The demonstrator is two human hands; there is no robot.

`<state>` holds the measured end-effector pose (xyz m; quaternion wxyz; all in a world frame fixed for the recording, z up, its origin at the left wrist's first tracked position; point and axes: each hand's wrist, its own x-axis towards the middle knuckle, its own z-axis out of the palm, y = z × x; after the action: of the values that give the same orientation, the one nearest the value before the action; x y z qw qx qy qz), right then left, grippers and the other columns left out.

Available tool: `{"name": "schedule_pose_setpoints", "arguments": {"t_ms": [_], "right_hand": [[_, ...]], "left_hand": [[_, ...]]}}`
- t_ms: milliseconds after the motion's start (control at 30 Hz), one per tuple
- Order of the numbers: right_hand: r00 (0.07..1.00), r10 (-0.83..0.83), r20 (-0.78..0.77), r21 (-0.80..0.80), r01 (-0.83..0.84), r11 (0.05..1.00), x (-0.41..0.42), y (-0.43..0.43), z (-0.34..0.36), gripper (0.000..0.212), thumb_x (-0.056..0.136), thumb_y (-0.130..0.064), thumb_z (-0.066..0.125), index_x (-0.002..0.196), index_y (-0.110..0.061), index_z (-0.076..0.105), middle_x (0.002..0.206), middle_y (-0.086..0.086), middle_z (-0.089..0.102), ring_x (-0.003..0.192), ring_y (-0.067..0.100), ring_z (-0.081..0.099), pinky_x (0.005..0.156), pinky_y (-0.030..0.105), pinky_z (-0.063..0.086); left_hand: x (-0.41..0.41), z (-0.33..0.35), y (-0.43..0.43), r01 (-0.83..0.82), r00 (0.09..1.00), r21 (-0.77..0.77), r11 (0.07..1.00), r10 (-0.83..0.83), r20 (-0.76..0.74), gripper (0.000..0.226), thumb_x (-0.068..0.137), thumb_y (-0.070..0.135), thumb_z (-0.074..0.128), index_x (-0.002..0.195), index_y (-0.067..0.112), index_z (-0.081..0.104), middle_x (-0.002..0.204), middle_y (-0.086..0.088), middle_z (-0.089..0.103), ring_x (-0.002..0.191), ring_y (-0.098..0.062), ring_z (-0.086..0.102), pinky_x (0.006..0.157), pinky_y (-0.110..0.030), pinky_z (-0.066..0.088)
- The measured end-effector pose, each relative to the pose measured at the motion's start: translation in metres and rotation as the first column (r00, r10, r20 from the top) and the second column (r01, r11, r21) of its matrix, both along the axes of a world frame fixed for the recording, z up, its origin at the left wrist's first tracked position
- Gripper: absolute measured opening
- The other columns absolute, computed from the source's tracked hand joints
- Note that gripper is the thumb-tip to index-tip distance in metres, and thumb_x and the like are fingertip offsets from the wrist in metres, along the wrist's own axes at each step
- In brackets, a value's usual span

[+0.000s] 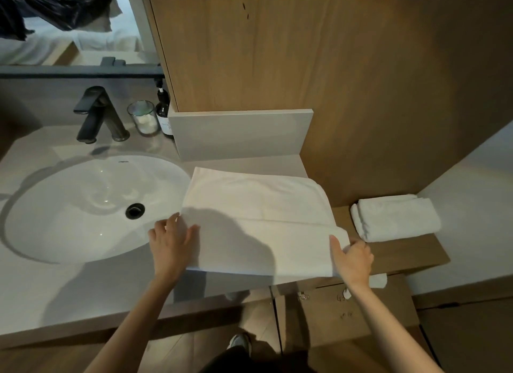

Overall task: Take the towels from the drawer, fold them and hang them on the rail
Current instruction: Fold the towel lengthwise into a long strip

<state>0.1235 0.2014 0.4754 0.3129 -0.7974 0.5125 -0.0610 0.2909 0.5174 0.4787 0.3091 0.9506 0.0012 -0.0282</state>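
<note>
A white towel (258,206) lies spread flat on the pale counter (244,163) to the right of the sink, folded lengthwise with a seam running across its middle. My left hand (173,243) pinches the towel's near-left corner, thumb on top. At the near-right corner, my right hand (352,257) grips the edge with fingers curled under the cloth. A second white towel (395,218), folded into a thick bundle, rests on the lower wooden ledge (402,254) at the right. No rail is in view.
An oval white sink (69,206) with a black tap (97,114) fills the left. A glass cup (143,117) and a dark pump bottle (163,111) stand behind it. A wood panel wall (305,53) rises behind; a wooden cabinet (347,311) sits below.
</note>
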Motion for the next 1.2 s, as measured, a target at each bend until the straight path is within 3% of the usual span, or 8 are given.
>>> {"name": "schedule_pose_setpoints", "arguments": {"t_ms": [233, 500, 633, 767, 833, 967, 1067, 1200], "right_hand": [[0.955, 0.002, 0.297, 0.028, -0.011, 1.0, -0.008, 0.003, -0.002, 0.013, 0.098, -0.026, 0.051, 0.104, -0.016, 0.046, 0.098, 0.008, 0.056, 0.095, 0.028, 0.055, 0.079, 0.04, 0.05], [0.963, 0.166, 0.214, -0.121, -0.142, 0.982, -0.021, 0.01, -0.004, 0.017, 0.103, -0.026, 0.039, 0.113, -0.012, 0.041, 0.074, 0.0, 0.057, 0.061, 0.015, 0.057, 0.047, 0.027, 0.04], [0.976, 0.18, 0.121, -0.203, -0.153, 0.967, -0.018, 0.018, -0.004, 0.019, 0.1, -0.017, 0.045, 0.118, -0.013, 0.042, 0.097, 0.009, 0.062, 0.078, 0.021, 0.062, 0.067, 0.042, 0.055], [0.957, 0.282, -0.071, -0.465, -0.282, 0.839, -0.011, 0.029, 0.006, 0.067, 0.077, 0.001, 0.072, 0.136, -0.013, 0.044, 0.139, 0.013, 0.045, 0.124, 0.032, 0.044, 0.102, 0.048, 0.039], [0.867, 0.491, -0.082, -0.518, -0.458, 0.722, 0.0, 0.048, 0.014, 0.058, 0.082, -0.002, 0.069, 0.136, -0.014, 0.049, 0.145, 0.009, 0.044, 0.134, 0.03, 0.04, 0.112, 0.048, 0.032], [0.692, 0.698, -0.184, -0.304, -0.715, 0.629, 0.036, 0.102, 0.005, 0.054, 0.103, -0.043, 0.019, 0.153, -0.024, 0.021, 0.162, -0.003, 0.006, 0.15, 0.021, -0.001, 0.121, 0.045, -0.006], [0.659, 0.679, -0.324, -0.246, -0.751, 0.612, 0.042, 0.118, -0.015, 0.068, 0.097, -0.056, -0.002, 0.154, -0.025, 0.02, 0.162, 0.0, 0.006, 0.149, 0.028, 0.006, 0.119, 0.046, -0.011], [0.618, 0.685, -0.386, -0.291, -0.786, 0.545, 0.02, 0.086, -0.02, 0.06, 0.094, -0.065, 0.002, 0.151, -0.046, -0.003, 0.162, -0.01, -0.012, 0.149, 0.024, -0.013, 0.118, 0.052, -0.011]], "left_hand": [[0.0, 0.001, 0.012, -0.136, 0.987, -0.247, 0.96, 0.109, -0.121, 0.039, 0.095, 0.034, 0.05, 0.064, 0.011, 0.045, 0.065, -0.004, 0.046, 0.059, -0.031, 0.048, 0.057, -0.041, 0.038], [-0.004, 0.005, 0.014, -0.105, 0.992, -0.247, 0.963, 0.083, -0.098, 0.024, 0.102, 0.03, 0.037, 0.096, 0.007, 0.041, 0.074, -0.007, 0.05, 0.067, -0.024, 0.045, 0.063, -0.037, 0.032], [-0.007, -0.002, 0.017, -0.034, 0.999, -0.145, 0.989, 0.029, -0.035, 0.022, 0.102, 0.029, 0.036, 0.095, 0.009, 0.04, 0.079, -0.011, 0.054, 0.072, -0.034, 0.05, 0.063, -0.039, 0.036], [-0.009, -0.008, 0.013, 0.038, 0.926, 0.199, 0.979, -0.109, 0.362, 0.023, 0.093, 0.012, 0.057, 0.109, -0.003, 0.053, 0.098, -0.022, 0.057, 0.077, -0.037, 0.055, 0.06, -0.043, 0.047], [-0.019, -0.01, -0.009, 0.15, 0.851, 0.261, 0.954, -0.259, 0.458, 0.029, 0.094, 0.016, 0.051, 0.116, -0.002, 0.057, 0.11, -0.022, 0.061, 0.09, -0.037, 0.06, 0.072, -0.045, 0.052], [-0.064, -0.012, -0.071, 0.509, 0.802, 0.337, 0.792, -0.579, 0.149, 0.061, 0.098, 0.042, 0.025, 0.151, 0.013, 0.025, 0.158, -0.005, 0.021, 0.145, -0.026, 0.022, 0.117, -0.05, 0.02], [-0.078, -0.025, -0.082, 0.562, 0.767, 0.449, 0.695, -0.64, 0.03, 0.079, 0.093, 0.057, 0.038, 0.154, 0.02, 0.002, 0.161, -0.002, -0.004, 0.149, -0.026, -0.004, 0.119, -0.051, -0.001], [-0.061, -0.031, -0.046, 0.513, 0.789, 0.459, 0.725, -0.609, 0.082, 0.066, 0.095, 0.059, 0.005, 0.154, 0.028, 0.005, 0.162, 0.001, -0.006, 0.149, -0.022, -0.007, 0.119, -0.048, -0.001]]}}
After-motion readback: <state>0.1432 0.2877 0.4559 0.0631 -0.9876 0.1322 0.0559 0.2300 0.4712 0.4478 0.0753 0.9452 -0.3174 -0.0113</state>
